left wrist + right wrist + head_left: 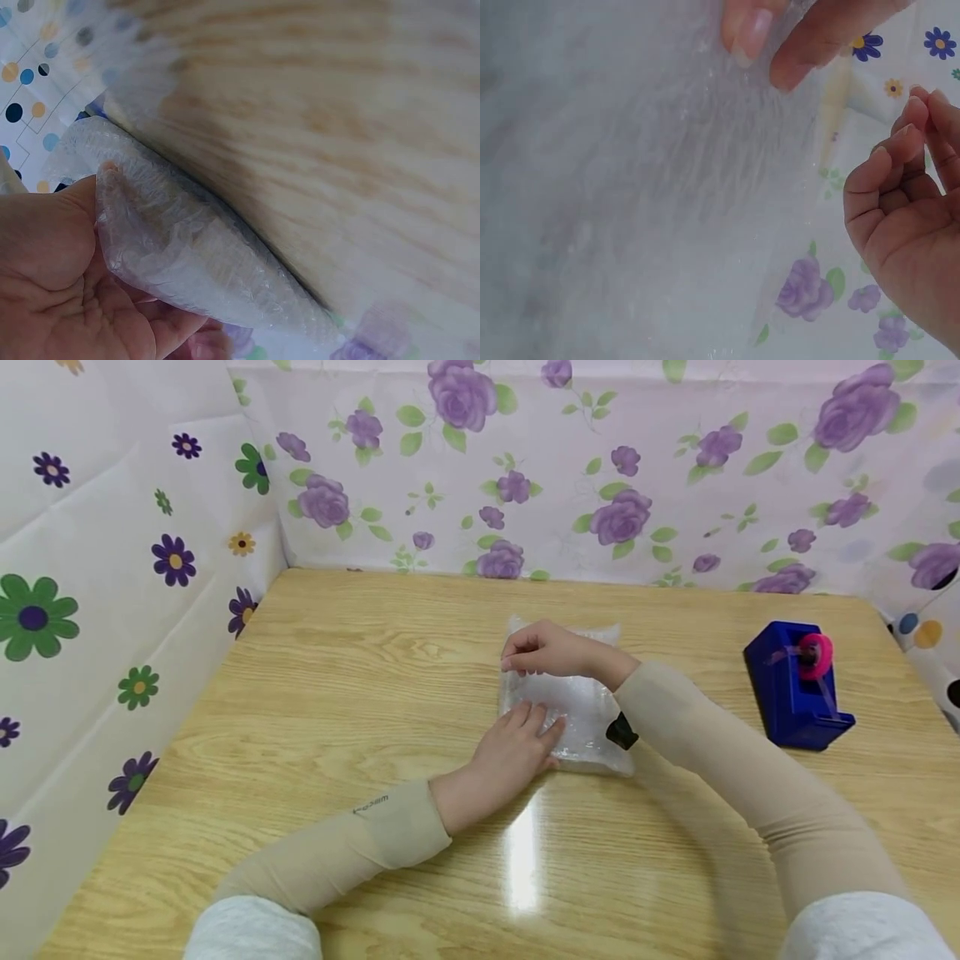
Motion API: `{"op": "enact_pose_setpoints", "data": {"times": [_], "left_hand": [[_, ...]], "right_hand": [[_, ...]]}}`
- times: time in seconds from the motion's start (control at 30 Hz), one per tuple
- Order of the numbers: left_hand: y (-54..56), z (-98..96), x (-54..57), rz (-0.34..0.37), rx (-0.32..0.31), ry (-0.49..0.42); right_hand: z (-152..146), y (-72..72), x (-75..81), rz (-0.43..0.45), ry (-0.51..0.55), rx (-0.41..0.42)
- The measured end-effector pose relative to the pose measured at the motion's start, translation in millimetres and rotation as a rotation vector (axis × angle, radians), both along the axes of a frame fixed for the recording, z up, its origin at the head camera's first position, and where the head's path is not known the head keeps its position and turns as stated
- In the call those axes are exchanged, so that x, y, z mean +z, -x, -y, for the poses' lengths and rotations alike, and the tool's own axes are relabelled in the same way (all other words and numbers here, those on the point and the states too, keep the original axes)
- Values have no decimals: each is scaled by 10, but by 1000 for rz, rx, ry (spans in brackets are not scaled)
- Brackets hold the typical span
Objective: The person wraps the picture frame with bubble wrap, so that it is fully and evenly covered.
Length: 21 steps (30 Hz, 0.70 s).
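Note:
A flat parcel in clear bubble wrap (588, 714) lies near the middle of the table. My left hand (513, 752) rests on its near left part with fingers spread over the wrap. The left wrist view shows the shiny, wrinkled bubble wrap (202, 255) beside the palm. Above the parcel's far part, my right hand (551, 650) is bent inward with its fingers curled. In the right wrist view, the right hand's (907, 225) thumb and index fingertips meet, with nothing visible between them. Left-hand fingertips (751, 36) touch the wrap there.
A blue tape dispenser (795, 693) with a pink-cored roll (816, 656) stands at the table's right side. The wooden table (360, 693) borders flowered cloth (420, 468) behind and to the left. A small black object (622, 732) shows by the right wrist.

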<state>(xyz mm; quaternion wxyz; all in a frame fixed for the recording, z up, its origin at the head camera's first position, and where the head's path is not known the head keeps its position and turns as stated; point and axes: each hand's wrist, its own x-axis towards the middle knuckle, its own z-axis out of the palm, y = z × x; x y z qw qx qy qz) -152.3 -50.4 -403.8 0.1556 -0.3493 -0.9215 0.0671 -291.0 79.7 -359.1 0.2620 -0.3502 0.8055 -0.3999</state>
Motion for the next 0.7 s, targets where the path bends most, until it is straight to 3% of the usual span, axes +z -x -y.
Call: {"op": "enact_pose_setpoints", "data": {"times": [0.17, 0.5, 0.7], "left_hand": [[1, 6, -12, -19, -5, -11], [-5, 7, -25, -37, 26, -21], [-53, -34, -9, 19, 154, -3]], "right_hand": [[-14, -16, -12, 50, -86, 0], [-2, -44, -10, 51, -212, -37], [-9, -65, -1, 51, -259, -69]]}}
